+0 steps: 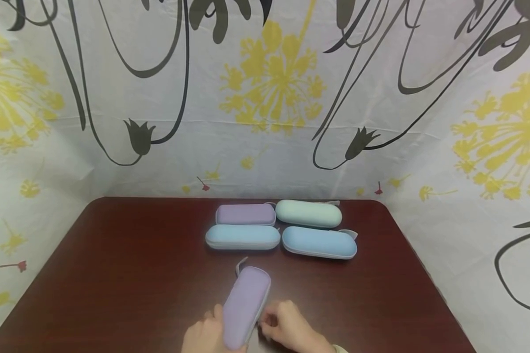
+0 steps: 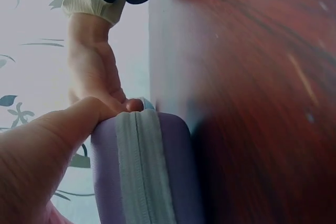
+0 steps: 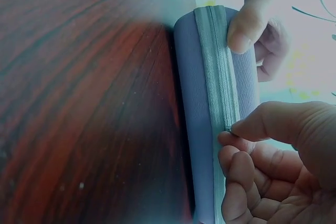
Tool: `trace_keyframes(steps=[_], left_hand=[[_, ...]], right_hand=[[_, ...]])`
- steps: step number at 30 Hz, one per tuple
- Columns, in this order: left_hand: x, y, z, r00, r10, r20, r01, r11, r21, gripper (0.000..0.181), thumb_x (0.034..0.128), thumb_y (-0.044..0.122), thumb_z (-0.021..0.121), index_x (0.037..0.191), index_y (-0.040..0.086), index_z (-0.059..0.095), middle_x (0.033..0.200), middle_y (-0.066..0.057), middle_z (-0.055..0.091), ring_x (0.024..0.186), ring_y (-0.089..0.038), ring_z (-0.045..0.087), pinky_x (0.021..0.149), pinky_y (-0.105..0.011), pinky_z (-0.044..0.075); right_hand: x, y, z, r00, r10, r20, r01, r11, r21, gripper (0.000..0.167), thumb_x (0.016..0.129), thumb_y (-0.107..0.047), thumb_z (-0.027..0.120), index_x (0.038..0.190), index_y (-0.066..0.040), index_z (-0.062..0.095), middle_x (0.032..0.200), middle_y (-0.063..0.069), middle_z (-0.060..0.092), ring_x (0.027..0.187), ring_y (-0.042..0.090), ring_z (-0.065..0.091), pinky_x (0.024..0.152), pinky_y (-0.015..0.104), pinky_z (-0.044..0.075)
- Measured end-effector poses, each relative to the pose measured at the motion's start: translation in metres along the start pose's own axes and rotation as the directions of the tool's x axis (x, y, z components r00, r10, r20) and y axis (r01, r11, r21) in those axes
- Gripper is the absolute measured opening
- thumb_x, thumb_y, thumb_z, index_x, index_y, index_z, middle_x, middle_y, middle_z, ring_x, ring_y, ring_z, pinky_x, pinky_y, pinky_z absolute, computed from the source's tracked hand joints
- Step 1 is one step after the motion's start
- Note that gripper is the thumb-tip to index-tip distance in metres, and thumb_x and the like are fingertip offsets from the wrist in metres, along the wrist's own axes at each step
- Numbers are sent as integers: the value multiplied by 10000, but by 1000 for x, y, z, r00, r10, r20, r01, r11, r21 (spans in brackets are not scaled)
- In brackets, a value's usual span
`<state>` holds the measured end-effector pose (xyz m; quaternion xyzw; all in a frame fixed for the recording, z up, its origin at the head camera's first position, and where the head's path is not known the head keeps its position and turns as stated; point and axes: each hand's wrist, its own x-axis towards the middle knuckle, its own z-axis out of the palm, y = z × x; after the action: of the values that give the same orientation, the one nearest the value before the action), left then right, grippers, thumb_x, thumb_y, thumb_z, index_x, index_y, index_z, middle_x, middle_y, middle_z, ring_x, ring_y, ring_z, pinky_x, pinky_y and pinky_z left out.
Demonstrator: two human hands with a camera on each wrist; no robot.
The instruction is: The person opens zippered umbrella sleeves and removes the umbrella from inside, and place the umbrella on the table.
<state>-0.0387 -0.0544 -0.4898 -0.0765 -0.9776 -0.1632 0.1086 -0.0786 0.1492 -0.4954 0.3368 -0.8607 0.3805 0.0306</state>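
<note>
A lilac zippered case (image 1: pixel 249 304) with a pale grey strap lies aslant near the front of the table. My left hand (image 1: pixel 204 334) grips its near end; the thumb (image 3: pixel 242 34) lies along the side in the right wrist view. Along the case's edge runs a grey zipper (image 3: pixel 214 61), which appears shut above the slider. At that zipper, thumb and forefinger of my right hand (image 1: pixel 288 324) pinch the small zipper pull (image 3: pixel 228 128), while the other fingers are curled. The left wrist view shows the zipper side of the case (image 2: pixel 142 171) close up.
Beyond the held case, several similar cases stand in two rows: a lilac case (image 1: pixel 245 214) and a mint case (image 1: pixel 309 214) behind, a light blue case (image 1: pixel 243 237) and a blue case (image 1: pixel 319 242) in front. Patterned cloth (image 1: pixel 274 162) hangs behind the dark red table (image 1: pixel 128 274).
</note>
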Motion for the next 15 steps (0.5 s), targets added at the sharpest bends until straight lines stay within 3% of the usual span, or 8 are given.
trace_keyframes(steps=[2,11,13,15], left_hand=[[-1,4,-2,999,-28,40,29,1000,-4,796,418,553,808,892,-2,490,607,-61,452,418,-165,435,356,-305,357],[-3,13,-4,997,-59,45,58,998,23,808,421,593,802,877,13,472,532,-54,422,403,-168,427,347,-309,354],[-2,13,-5,998,-44,48,42,998,39,841,398,614,801,882,4,484,541,-71,440,409,-195,456,347,-331,373],[1,9,-9,995,-11,95,7,999,40,855,399,631,798,891,-2,500,562,-90,477,433,-229,493,362,-361,400]], right_hand=[[0,1,1,1000,-16,1,16,1000,-6,188,674,1,712,650,-148,601,625,-143,507,586,-101,424,513,44,370],[-3,0,1,999,-34,30,34,999,13,161,678,-5,720,667,-135,626,626,-134,515,585,-99,418,511,39,365],[-3,2,0,999,-43,24,43,999,7,162,680,2,715,669,-133,626,627,-127,521,589,-99,422,515,38,367],[-3,4,0,999,-49,22,49,999,3,163,690,8,708,676,-134,629,631,-120,535,595,-99,432,520,41,373]])
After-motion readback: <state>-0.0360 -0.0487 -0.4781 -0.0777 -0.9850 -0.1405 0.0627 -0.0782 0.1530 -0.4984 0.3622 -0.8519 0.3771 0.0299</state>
